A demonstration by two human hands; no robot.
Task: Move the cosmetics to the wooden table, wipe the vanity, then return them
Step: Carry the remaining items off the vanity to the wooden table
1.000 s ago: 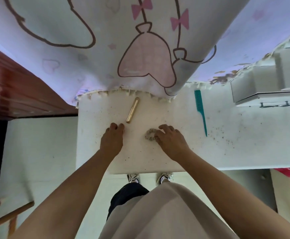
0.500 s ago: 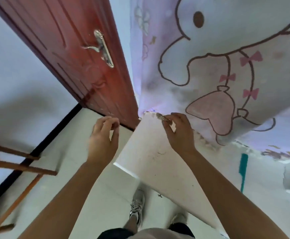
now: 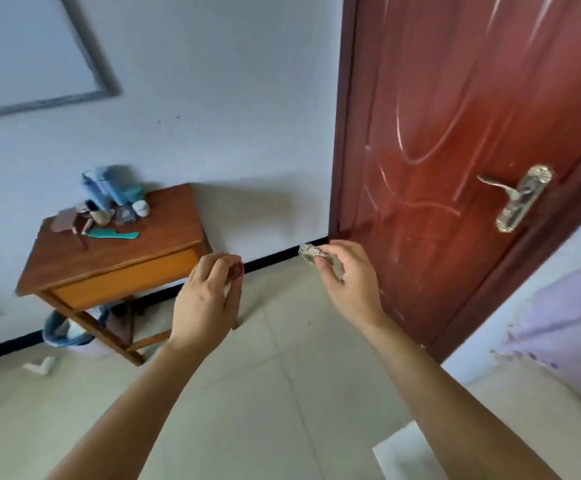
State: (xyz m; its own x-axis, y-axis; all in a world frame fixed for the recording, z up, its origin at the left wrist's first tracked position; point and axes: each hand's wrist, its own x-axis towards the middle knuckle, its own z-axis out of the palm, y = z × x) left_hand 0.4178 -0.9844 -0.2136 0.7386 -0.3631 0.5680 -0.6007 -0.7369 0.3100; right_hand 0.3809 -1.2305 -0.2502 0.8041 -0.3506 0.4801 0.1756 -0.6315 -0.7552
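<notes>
Fingers (image 3: 342, 250) of my right hand (image 3: 351, 289) pinched tight on a crumpled grey-brown wad (image 3: 311, 252), thumb underneath, wad poking out at the hand's 10 o'clock. That hand is in the air at 4 o'clock from frame centre, in front of the red-brown door (image 3: 455, 133). The door handle (image 3: 517, 199) is at 3 o'clock, well apart from it.

My left hand (image 3: 206, 303) is in the air at 8 o'clock from centre, its fingers (image 3: 213, 268) curled together with tips meeting the thumb. Cannot tell if anything sits inside the curl, too blurred. The two hands are apart from each other.

At 9 o'clock stands the wooden table (image 3: 126, 251), against the wall (image 3: 213, 98) and beyond my left hand. The cosmetics (image 3: 109, 211) are clustered on its far-left part:
- a small white jar (image 3: 141, 207) at the cluster's 3 o'clock
- a teal comb-shaped piece (image 3: 112, 234) lying flat at the near edge
- blue packets (image 3: 104, 187) standing at the back
- other bits too blurred to name

A blue-bagged bin (image 3: 64, 332) is under the table at 8 o'clock. The white vanity corner (image 3: 403, 455) is low at 5 o'clock, with purple cloth (image 3: 566, 341) at 4 o'clock. Pale tiled floor (image 3: 282, 393) lies under my forearms.
</notes>
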